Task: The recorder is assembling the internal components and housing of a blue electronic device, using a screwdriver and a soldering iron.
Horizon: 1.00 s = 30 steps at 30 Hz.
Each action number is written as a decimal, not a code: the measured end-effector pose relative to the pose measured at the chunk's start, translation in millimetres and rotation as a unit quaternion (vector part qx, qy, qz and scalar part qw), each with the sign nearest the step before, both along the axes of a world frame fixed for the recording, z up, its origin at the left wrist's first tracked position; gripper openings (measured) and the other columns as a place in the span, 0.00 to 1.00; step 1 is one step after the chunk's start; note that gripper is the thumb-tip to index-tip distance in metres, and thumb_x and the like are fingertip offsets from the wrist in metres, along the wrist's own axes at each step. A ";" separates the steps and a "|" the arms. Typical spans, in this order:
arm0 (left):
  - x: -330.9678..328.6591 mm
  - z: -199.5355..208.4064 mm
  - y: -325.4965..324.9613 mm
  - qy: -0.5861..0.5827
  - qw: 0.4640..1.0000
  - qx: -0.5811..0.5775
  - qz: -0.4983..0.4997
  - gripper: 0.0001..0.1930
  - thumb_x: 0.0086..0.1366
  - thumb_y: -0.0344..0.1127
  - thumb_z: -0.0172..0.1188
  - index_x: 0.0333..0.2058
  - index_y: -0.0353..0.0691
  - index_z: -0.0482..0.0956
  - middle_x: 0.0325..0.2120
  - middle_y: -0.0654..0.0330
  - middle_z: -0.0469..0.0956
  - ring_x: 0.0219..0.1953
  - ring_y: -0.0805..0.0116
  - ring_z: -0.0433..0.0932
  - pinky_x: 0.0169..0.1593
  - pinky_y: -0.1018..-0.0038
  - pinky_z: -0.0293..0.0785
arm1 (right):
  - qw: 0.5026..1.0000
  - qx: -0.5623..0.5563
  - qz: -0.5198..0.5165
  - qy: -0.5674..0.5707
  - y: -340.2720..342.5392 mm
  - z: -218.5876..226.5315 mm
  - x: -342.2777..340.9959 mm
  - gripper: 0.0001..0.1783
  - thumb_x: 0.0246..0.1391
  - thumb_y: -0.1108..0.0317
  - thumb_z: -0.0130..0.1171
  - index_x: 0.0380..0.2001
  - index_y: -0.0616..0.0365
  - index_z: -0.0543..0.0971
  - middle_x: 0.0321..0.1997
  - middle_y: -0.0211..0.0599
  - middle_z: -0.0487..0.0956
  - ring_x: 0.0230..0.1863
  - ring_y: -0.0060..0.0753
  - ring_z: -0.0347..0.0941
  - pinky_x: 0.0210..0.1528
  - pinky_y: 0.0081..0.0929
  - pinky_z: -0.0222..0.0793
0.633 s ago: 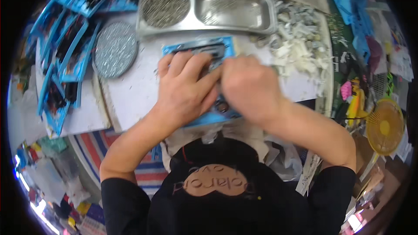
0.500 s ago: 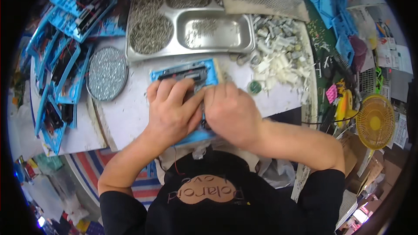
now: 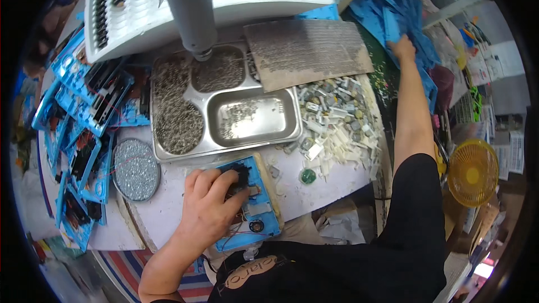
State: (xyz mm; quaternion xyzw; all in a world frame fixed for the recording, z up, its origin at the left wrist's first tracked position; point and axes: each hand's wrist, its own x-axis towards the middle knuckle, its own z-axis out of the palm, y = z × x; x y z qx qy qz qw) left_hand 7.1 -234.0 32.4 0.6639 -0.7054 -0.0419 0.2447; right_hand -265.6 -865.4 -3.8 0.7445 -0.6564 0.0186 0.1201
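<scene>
My left hand [image 3: 208, 205] lies over the left side of a blue plastic housing [image 3: 268, 193], its fingers curled over a black part inside. Red wires and a small round black speaker-like piece [image 3: 256, 225] show in the housing's near end. The fingers and palm hide its left side. Far off to the right, my right arm is stretched out. My right hand [image 3: 403, 49] is at a heap of blue plastic panels [image 3: 418, 14], with thumb and fingers closed at the edge of one panel.
A steel compartment tray [image 3: 224, 147] holds many small metal pieces. Left of it stand a round dish [image 3: 136, 169] of silvery bits and stacked blue housings [image 3: 78, 151]. Rightward lie white and grey parts [image 3: 337, 129], cardboard [image 3: 309, 50] and a yellow fan [image 3: 473, 173]. A grey post [image 3: 188, 11] overhangs the tray.
My right hand has left the housing and reached far right to the blue panels. My left hand stays on the housing. The view has shifted, showing more of the far side.
</scene>
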 end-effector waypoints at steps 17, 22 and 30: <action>8.8 -18.1 -22.4 0.131 0.990 -0.056 -0.004 0.18 0.50 0.26 0.69 0.38 0.39 0.72 0.45 0.52 0.72 0.44 0.46 0.75 0.46 0.58 0.72 | 0.975 -0.220 0.027 -0.027 -25.1 62.1 -53.5 0.25 0.57 0.51 0.54 0.56 0.43 0.80 0.55 0.51 0.82 0.56 0.62 0.78 0.56 0.55 0.73; 5.2 -15.0 -22.9 0.096 0.995 -0.015 0.019 0.18 0.48 0.26 0.69 0.39 0.39 0.73 0.45 0.52 0.73 0.43 0.47 0.76 0.46 0.58 0.74 | 0.847 -0.251 0.202 -0.423 89.0 93.5 -82.4 0.25 0.56 0.64 0.65 0.54 0.67 0.77 0.47 0.52 0.84 0.41 0.43 0.84 0.38 0.36 0.79; -32.5 31.5 18.7 0.602 0.799 0.014 -0.007 0.23 0.67 0.38 0.66 0.56 0.36 0.73 0.45 0.61 0.77 0.41 0.74 0.78 0.44 0.74 0.76 | 0.782 -0.170 0.335 -0.497 471.0 56.7 26.3 0.15 0.49 0.81 0.67 0.42 0.65 0.81 0.39 0.40 0.81 0.37 0.31 0.77 0.38 0.30 0.76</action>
